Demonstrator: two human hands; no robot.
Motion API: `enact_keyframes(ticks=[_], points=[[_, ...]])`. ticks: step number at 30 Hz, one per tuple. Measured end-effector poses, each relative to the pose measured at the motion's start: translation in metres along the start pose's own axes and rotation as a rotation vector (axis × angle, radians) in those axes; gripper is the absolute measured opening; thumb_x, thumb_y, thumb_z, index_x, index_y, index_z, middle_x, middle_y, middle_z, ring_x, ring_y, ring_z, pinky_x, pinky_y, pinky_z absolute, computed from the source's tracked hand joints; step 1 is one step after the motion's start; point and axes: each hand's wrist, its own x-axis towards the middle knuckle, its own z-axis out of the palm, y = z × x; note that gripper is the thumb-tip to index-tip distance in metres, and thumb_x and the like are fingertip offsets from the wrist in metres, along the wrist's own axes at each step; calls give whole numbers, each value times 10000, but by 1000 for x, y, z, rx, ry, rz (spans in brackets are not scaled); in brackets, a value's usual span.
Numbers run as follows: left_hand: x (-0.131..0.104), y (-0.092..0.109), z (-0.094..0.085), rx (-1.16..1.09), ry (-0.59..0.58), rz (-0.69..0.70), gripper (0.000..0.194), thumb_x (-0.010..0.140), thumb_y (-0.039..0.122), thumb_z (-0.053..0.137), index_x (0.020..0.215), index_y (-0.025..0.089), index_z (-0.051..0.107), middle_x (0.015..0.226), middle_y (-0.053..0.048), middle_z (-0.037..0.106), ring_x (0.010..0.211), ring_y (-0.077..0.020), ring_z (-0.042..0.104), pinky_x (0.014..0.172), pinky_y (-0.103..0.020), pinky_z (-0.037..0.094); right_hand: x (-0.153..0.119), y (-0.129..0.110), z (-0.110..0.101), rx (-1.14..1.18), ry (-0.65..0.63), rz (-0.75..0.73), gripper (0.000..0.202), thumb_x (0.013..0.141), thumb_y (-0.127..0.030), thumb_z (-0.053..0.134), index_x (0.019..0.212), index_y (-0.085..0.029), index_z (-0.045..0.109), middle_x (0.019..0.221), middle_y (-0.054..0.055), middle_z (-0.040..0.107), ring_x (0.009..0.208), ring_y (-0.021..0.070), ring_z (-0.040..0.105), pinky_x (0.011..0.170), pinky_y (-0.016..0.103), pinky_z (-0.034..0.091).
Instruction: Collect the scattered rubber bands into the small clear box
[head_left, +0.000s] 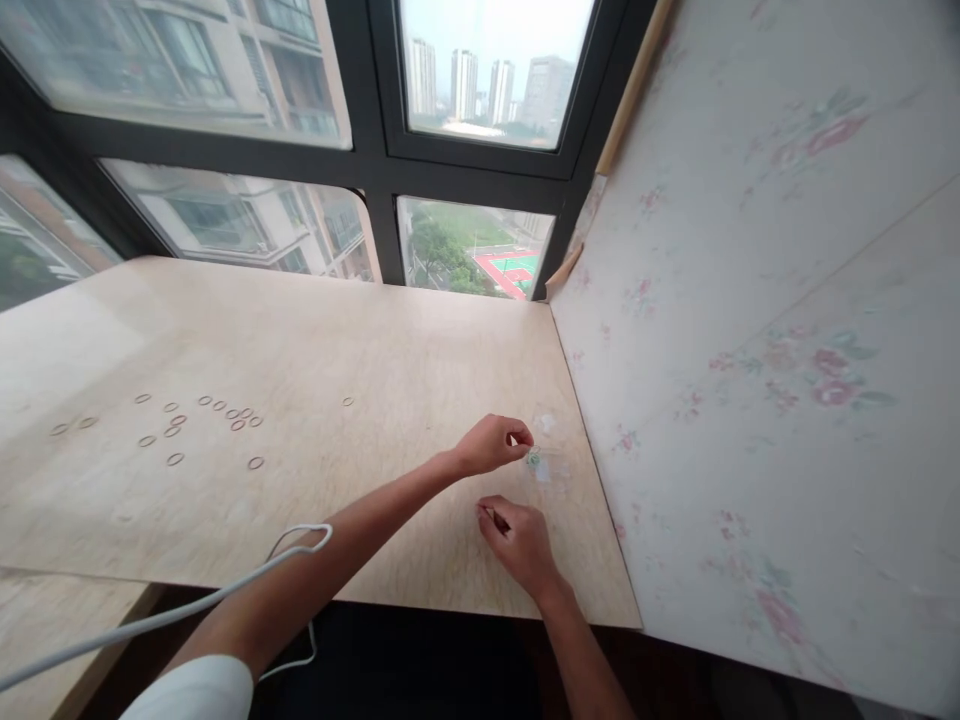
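Note:
My left hand (491,445) reaches across the table to a clear plastic box (553,475) near the wall. Its thumb and forefinger are pinched together at the box's left edge, right above some small green bands (534,457). Whether a band is between those fingertips is too small to tell. Closer to me, my right hand (519,540) hovers over or rests on the wood, fingers curled into a pinch; what they hold, if anything, cannot be made out. Thin brown rings (256,463), which look like rubber bands, lie scattered over the table's left part.
The pale wooden table (420,360) runs up to dark-framed windows (480,165). A flower-patterned wall (750,350) borders it on the right. One lone ring (348,401) lies mid-table. A white cable (225,595) crosses my left forearm.

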Motion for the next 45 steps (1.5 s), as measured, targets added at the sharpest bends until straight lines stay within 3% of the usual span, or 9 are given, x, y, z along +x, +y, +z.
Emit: enact_keyframes(ticks=[3,8,16,21,29,32,36,40,45], points=[[5,0,6,86,23,18,135,757,203,599,845,192,702,834,-39,705,601,-121,572,606,-270,436,-1,-1,-2,7,-10,1,270,897,-321,446,853,-195,681,512,-31,556,466,98,504,505,213,324],[-9,-12,-8,102,121,-33,159,793,223,572,905,186,679,927,-54,693,619,-115,572,631,-265,448,-1,-3,-3,6,-23,-9,262,900,-306,448,839,-199,679,510,-37,545,464,93,492,503,207,312],[-87,-46,-23,71,259,-183,127,805,196,538,866,196,649,816,-37,668,621,-116,557,619,-252,447,-1,0,-1,-6,-11,0,315,906,-365,430,873,-199,695,492,-46,495,448,85,449,503,205,309],[-138,-51,-29,78,335,-178,153,806,134,494,866,185,624,868,-39,633,662,-114,557,634,-247,442,-2,4,2,-37,5,-8,357,898,-414,433,860,-183,703,468,-40,483,429,91,445,481,208,315],[-171,-40,-21,125,365,-105,139,788,114,520,835,164,642,831,-51,633,814,-170,552,740,-301,429,1,1,6,-3,-74,25,372,876,-467,462,850,-180,698,469,-33,460,435,111,447,444,215,334],[-182,-33,-13,167,324,-54,132,774,131,547,845,178,647,824,-41,639,819,-179,542,765,-332,401,14,-21,12,93,-118,18,358,874,-460,472,856,-173,684,494,-30,473,448,110,428,440,216,340],[-201,-28,-8,198,198,11,140,749,141,564,852,195,642,828,-22,641,829,-181,532,748,-333,370,47,-69,33,172,-128,-72,318,872,-419,493,870,-160,677,497,-45,436,452,94,388,453,210,332],[-219,-33,-8,152,167,99,127,744,145,564,842,187,633,878,-1,645,858,-168,520,769,-320,360,94,-122,71,202,-207,-243,278,873,-375,498,935,-165,670,474,-87,300,434,72,309,462,200,286],[-233,-38,-7,240,161,192,104,758,182,554,850,173,602,943,-3,631,863,-170,500,760,-328,353,146,-173,129,63,-320,-389,219,848,-305,516,972,-173,638,487,-89,374,456,70,368,523,204,299]])
